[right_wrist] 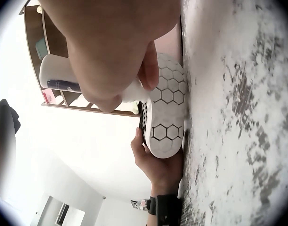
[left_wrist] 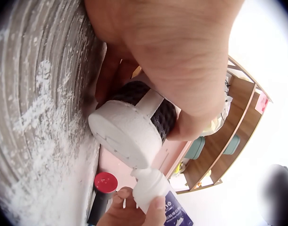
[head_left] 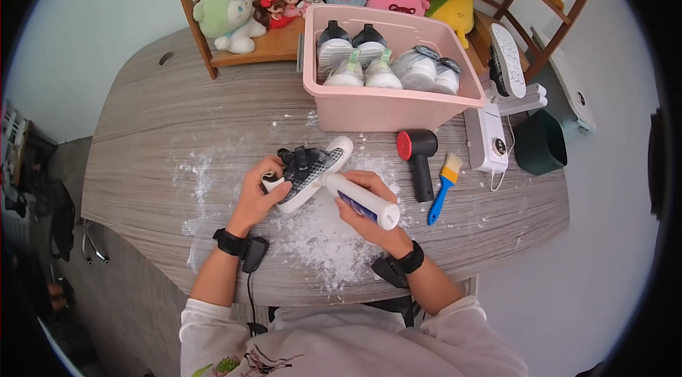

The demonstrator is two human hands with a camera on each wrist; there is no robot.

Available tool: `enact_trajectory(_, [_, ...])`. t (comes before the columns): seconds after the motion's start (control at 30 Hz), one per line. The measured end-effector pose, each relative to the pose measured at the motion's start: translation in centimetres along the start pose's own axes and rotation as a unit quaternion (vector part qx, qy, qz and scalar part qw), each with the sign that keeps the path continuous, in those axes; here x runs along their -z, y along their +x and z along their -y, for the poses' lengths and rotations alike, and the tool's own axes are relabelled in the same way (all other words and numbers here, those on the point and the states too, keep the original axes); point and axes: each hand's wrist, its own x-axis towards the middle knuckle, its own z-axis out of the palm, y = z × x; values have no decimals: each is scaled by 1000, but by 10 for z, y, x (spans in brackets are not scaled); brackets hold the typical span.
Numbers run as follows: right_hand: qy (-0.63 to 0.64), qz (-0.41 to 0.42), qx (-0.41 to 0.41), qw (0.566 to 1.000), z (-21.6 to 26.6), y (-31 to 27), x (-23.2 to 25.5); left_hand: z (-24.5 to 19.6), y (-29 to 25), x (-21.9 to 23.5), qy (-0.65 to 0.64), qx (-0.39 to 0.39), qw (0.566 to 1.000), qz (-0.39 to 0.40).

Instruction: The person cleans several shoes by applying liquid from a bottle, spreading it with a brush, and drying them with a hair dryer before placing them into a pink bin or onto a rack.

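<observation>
My left hand (head_left: 259,196) grips a black-and-white shoe (head_left: 307,177) by its heel end, just above the table, toe pointing away to the right. White powder or foam coats the sole edge (left_wrist: 127,136) in the left wrist view. My right hand (head_left: 382,235) holds a white squeeze bottle (head_left: 346,194) with a dark blue label, tilted toward the shoe. Its nozzle end is right at the side of the shoe's sole. In the right wrist view the hexagon-patterned sole (right_wrist: 170,94) shows, partly filled with white.
White residue (head_left: 320,242) is spread over the table under my hands. A black-and-red handheld device (head_left: 420,164) and a blue brush (head_left: 444,189) lie to the right. Behind stands a pink bin (head_left: 394,111) of shoes. A white appliance (head_left: 486,139) bears another shoe (head_left: 508,61), beside a dark green container (head_left: 540,143).
</observation>
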Motion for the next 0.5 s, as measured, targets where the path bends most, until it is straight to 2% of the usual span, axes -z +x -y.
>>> enact_trajectory(0.1, [0, -32, 3, 999, 1, 6, 3, 0, -2, 1, 2, 10, 1000, -2])
enact_trajectory(0.17, [-48, -78, -6, 996, -2, 8, 7, 0, -2, 1, 5, 1, 1000, -8])
enact_trajectory(0.2, [-5, -98, -69, 993, -10, 2, 7, 1, -3, 0, -1, 3, 1000, -14])
enact_trajectory(0.33, [4, -96, -102, 990, -10, 2, 10, -3, -4, -2, -16, 14, 1000, -20])
enact_trajectory(0.4, [28, -110, -158, 981, -12, 0, 10, -2, -4, 0, -15, 12, 1000, -15])
enact_trajectory(0.5, [47, -145, -193, 969, -13, 4, 13, 1, -4, -1, -2, -1, 1000, -21])
